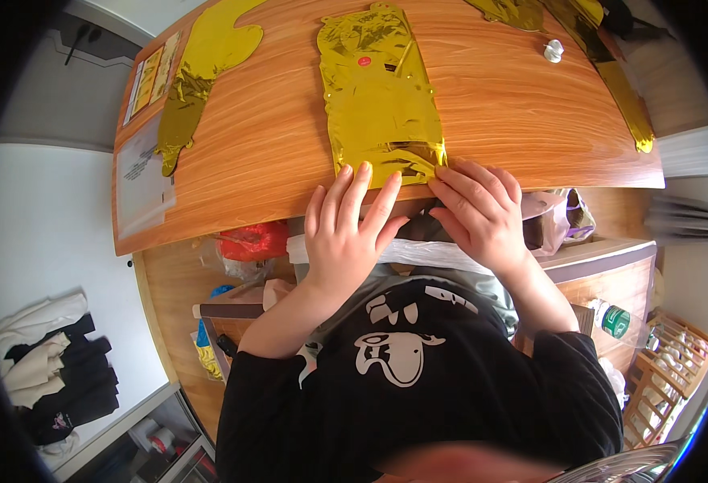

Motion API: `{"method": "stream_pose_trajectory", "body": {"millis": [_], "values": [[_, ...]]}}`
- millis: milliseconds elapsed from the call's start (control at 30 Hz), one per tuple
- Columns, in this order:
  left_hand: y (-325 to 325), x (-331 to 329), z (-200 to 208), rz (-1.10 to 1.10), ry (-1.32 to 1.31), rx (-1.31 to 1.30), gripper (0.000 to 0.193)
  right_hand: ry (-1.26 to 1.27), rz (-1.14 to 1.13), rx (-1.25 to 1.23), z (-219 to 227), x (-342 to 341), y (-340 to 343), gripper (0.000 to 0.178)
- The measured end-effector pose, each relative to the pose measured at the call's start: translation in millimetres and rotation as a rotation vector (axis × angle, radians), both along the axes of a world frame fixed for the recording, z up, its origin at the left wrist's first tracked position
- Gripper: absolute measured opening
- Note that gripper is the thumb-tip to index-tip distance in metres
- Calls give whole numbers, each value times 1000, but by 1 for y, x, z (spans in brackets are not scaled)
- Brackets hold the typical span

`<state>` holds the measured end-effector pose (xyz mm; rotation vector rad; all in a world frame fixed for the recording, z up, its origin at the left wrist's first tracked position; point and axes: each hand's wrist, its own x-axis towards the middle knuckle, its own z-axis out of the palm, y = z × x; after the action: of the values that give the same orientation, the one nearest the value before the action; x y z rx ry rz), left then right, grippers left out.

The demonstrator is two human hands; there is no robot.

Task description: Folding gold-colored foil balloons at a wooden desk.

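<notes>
At my far left, black and pale clothes [64,374] lie heaped on a white surface. Below them a glass-fronted cabinet [163,439] holds something red and white, too dim to make out. On the table [257,149], a clear plastic sleeve [146,181] lies near a gold foil shape [201,68] that the upper edge of my view cuts off. Under the table sits a red plastic bag [253,240], its contents hidden.

My left hand [347,229] is spread and relaxed, fingertips resting on the near edge of the flat gold foil piece [382,113] in front of me. My right hand [479,205] bends its fingers over that piece's near right corner; whether they pinch it I can't tell.

Further right, a pale bag with purple trim [579,216] is partly hidden under the table, and a slatted wooden crate [672,374] holds white things, blurred toward the rim.
</notes>
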<state>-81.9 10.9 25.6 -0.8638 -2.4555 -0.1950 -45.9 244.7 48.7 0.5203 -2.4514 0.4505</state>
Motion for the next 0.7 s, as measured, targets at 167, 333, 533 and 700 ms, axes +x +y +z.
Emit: {"method": "stream_pose_trajectory", "body": {"millis": [167, 333, 533, 700], "values": [[-8, -2, 9, -80, -110, 102, 57, 2, -14, 53, -10, 2, 4, 39], [-34, -19, -9, -259, -24, 355, 47, 114, 32, -2, -11, -1, 10, 28], [-49, -27, -9, -407, 22, 350, 27, 193, 82, -6, -17, 2, 15, 27], [-55, -30, 4, -325, 296, 274, 15, 253, 111, 5, -17, 4, 17, 23]]}}
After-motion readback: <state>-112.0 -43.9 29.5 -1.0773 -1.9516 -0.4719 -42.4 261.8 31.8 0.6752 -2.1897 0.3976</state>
